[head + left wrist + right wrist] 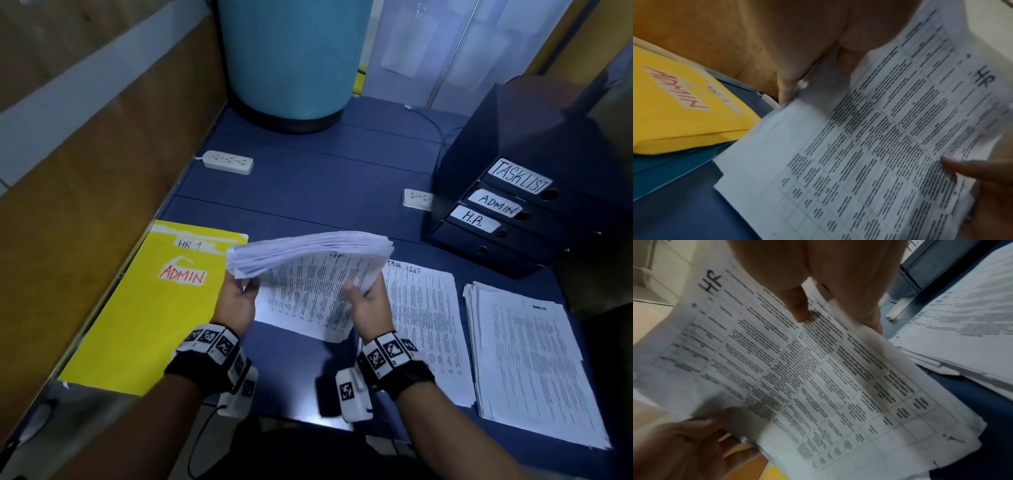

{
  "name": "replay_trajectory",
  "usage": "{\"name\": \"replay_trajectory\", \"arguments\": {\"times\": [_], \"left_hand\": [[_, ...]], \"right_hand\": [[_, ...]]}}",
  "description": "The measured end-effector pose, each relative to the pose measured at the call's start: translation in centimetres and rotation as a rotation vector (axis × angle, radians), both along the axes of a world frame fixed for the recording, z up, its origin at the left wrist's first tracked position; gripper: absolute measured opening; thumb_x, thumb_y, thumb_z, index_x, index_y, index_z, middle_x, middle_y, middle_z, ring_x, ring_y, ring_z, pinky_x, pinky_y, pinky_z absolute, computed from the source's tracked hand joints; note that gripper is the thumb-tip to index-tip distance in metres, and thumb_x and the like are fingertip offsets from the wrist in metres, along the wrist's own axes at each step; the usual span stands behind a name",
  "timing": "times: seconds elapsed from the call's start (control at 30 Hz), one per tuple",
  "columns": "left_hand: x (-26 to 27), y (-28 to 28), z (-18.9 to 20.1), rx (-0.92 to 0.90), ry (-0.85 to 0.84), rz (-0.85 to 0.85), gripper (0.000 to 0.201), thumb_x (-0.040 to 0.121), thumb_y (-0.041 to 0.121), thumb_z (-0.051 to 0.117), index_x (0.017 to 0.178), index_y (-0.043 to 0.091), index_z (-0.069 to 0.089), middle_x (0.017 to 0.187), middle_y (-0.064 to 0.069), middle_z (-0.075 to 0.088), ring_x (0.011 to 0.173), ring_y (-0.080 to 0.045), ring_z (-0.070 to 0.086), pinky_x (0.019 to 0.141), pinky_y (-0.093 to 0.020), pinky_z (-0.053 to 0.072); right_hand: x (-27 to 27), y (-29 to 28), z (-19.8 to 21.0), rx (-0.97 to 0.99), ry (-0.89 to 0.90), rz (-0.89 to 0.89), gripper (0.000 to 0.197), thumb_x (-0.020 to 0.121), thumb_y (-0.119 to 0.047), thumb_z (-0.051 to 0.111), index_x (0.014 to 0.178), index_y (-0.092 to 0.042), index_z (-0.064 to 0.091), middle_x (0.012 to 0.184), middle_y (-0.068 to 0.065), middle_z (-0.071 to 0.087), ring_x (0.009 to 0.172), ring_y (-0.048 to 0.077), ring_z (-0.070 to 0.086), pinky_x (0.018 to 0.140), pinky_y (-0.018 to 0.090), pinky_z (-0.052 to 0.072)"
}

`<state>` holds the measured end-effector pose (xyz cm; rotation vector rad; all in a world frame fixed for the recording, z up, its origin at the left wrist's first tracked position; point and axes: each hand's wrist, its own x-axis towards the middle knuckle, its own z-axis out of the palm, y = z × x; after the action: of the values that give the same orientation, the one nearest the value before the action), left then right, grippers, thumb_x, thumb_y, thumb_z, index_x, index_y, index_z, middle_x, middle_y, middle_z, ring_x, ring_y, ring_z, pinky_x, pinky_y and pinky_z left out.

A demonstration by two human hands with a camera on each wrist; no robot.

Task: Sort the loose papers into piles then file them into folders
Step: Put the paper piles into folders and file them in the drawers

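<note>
Both hands hold a thick stack of printed papers (308,274) marked "HR", its far edge raised over the blue desk (308,185). My left hand (239,294) grips the stack's left side and my right hand (366,301) grips its right side, thumbs on the printed face. The left wrist view shows the top sheet (869,146) with the left thumb (789,78) at its edge. In the right wrist view, right fingers (801,309) press on the same sheet (807,369). A yellow folder (154,308) labelled "HR 1" and "ADMIN" lies to the left.
A "TASK LIST" pile (428,315) and another paper pile (527,359) lie at the right. A black drawer unit (513,205) labelled TASK LIST, ADMIN, H.R. stands at the back right. Two power strips (227,162) (416,198) and a blue cylinder (291,58) sit behind. A wooden panel (85,171) borders the left.
</note>
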<state>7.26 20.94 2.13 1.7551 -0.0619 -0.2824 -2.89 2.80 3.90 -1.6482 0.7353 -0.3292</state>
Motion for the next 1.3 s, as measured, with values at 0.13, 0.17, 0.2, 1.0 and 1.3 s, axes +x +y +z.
{"name": "replay_trajectory", "arguments": {"times": [0.13, 0.17, 0.2, 1.0, 1.3], "left_hand": [[1.0, -0.6, 2.4, -0.048, -0.135, 0.050, 0.039, 0.096, -0.006, 0.045, 0.134, -0.007, 0.040, 0.129, -0.013, 0.054, 0.121, -0.017, 0.049, 0.101, -0.014, 0.037], [1.0, -0.3, 3.0, -0.075, -0.170, 0.046, 0.042, 0.094, -0.010, 0.044, 0.136, -0.007, 0.038, 0.129, -0.008, 0.051, 0.116, -0.007, 0.047, 0.095, -0.004, 0.034], [1.1, 0.0, 3.2, -0.106, -0.191, 0.042, 0.045, 0.093, -0.011, 0.045, 0.137, -0.007, 0.036, 0.128, -0.006, 0.051, 0.113, -0.002, 0.047, 0.094, -0.002, 0.034], [1.5, 0.9, -3.3, 0.352, 0.114, -0.135, 0.056, 0.095, -0.005, 0.037, 0.147, 0.016, 0.030, 0.140, -0.009, 0.048, 0.125, -0.030, 0.048, 0.090, -0.028, 0.037], [3.5, 1.5, -4.9, 0.480, 0.206, -0.151, 0.068, 0.091, -0.010, 0.033, 0.152, 0.018, 0.021, 0.149, -0.010, 0.039, 0.119, -0.035, 0.052, 0.078, -0.030, 0.040]], "right_hand": [[0.5, -0.4, 1.6, -0.025, -0.089, -0.014, 0.031, 0.096, -0.005, 0.054, 0.123, -0.019, 0.048, 0.105, -0.010, 0.062, 0.100, 0.008, 0.060, 0.083, 0.024, 0.046], [0.5, -0.6, 2.2, -0.008, -0.128, -0.019, 0.033, 0.095, -0.003, 0.055, 0.121, -0.022, 0.048, 0.105, -0.011, 0.063, 0.098, 0.003, 0.061, 0.083, 0.020, 0.046], [0.5, -0.9, 2.6, -0.001, -0.157, -0.018, 0.036, 0.093, 0.000, 0.056, 0.118, -0.024, 0.048, 0.104, -0.012, 0.063, 0.095, -0.002, 0.061, 0.081, 0.016, 0.047], [1.8, 0.5, -4.8, -0.084, 0.398, 0.013, 0.022, 0.100, -0.019, 0.050, 0.116, -0.007, 0.042, 0.091, 0.003, 0.049, 0.083, 0.022, 0.050, 0.064, 0.028, 0.038], [3.2, 1.5, -6.5, -0.024, 0.616, 0.143, 0.038, 0.097, -0.026, 0.055, 0.131, -0.008, 0.049, 0.110, 0.003, 0.060, 0.088, 0.018, 0.053, 0.070, 0.023, 0.038]]}}
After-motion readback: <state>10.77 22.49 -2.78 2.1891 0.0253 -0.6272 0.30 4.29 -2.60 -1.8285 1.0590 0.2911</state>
